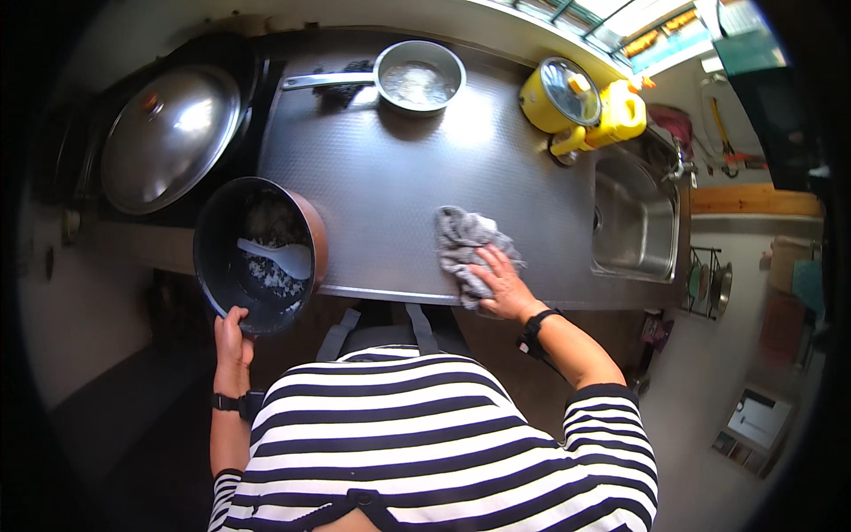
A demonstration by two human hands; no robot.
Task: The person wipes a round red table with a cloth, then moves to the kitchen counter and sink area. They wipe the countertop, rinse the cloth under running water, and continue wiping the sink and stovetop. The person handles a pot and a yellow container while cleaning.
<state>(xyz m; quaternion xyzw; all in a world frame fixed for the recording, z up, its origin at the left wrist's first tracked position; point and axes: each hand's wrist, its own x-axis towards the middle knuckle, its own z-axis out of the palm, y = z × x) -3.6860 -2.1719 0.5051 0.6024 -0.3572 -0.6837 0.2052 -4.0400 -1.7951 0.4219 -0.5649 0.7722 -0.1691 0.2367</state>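
My left hand [233, 339] grips the near rim of a deep, dark-lined pot [216, 266] with a copper-brown outside. The pot is tilted so that its inside faces me. Inside it lie a pale rice paddle [289, 259] and clumps of white cooked rice [269, 276]. With fingers spread, my right hand [504, 286] presses on a crumpled grey cloth [465, 243] at the front of the metal countertop [385, 199]. Part of the cloth is hidden beneath the hand.
At the back stands a saucepan [419, 76] holding clear liquid, its handle pointing left. A large domed lid [176, 146] covers the stove area. A yellow lidded pot [555, 96] and a yellow jug [618, 116] stand beside the steel sink [638, 219] at right.
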